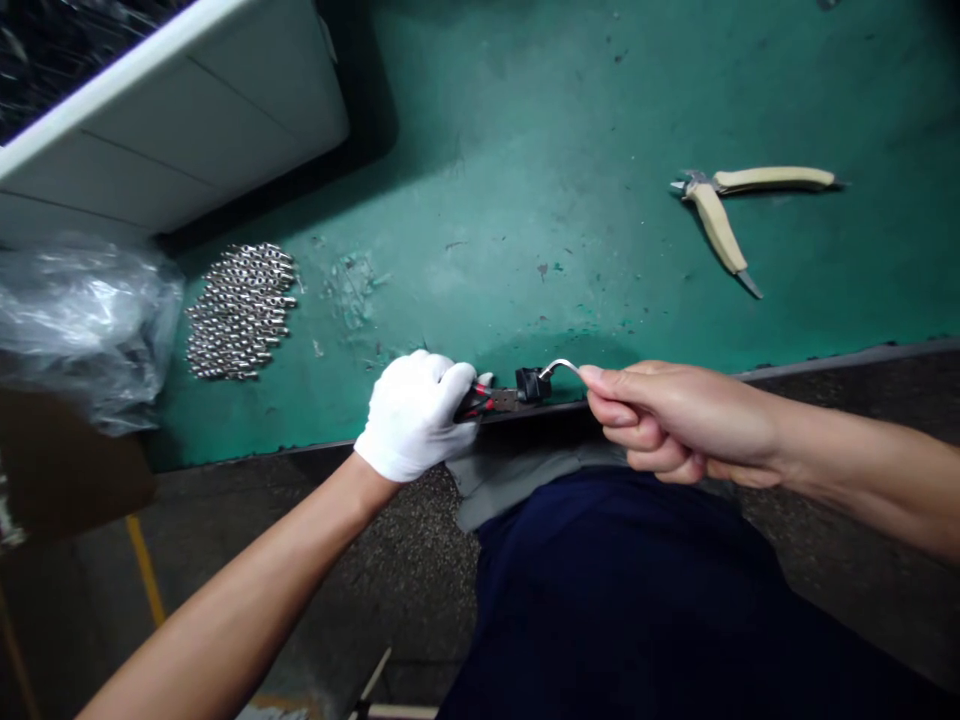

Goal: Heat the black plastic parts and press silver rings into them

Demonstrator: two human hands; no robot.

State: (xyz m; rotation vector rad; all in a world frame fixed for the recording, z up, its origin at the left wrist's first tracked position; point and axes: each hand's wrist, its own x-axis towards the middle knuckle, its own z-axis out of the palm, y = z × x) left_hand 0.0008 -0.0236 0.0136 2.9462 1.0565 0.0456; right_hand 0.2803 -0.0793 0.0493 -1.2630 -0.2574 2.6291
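My left hand [421,415], in a white glove, is closed around red-handled pliers [504,400] at the front edge of the green table. At the pliers' jaws is a small black part [532,385]; whether the jaws grip it or only touch it I cannot tell. From that part a whitish curved strip or cable [561,364] arches to the right. My bare right hand [667,415] pinches the strip's far end between thumb and forefinger, with the other fingers curled in.
Cream-handled cutting pliers [716,215] lie open at the back right of the green table [480,200]. Many small metal fittings [244,310] lie grouped at the left, beside a clear plastic bag [82,320]. A white bin [202,120] with dark contents stands behind them.
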